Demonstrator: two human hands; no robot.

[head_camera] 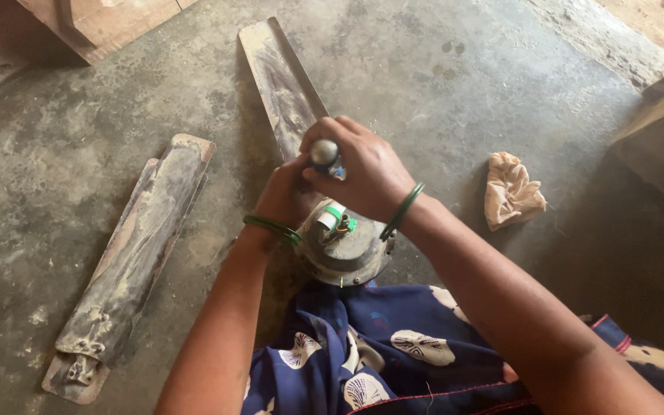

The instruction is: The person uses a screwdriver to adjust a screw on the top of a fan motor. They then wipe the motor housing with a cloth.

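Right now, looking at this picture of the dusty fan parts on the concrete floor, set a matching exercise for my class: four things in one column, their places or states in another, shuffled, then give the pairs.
Things
1. round grey metal fan motor
2. dusty blade still attached
3. two loose dusty blades
4. crumpled beige cloth

Places
A. stacked on the floor at left
B. lying alone on the floor at right
C. under both hands, beside the blue patterned fabric
D. reaching away toward the picture's top

Pairs: 1-C, 2-D, 3-A, 4-B
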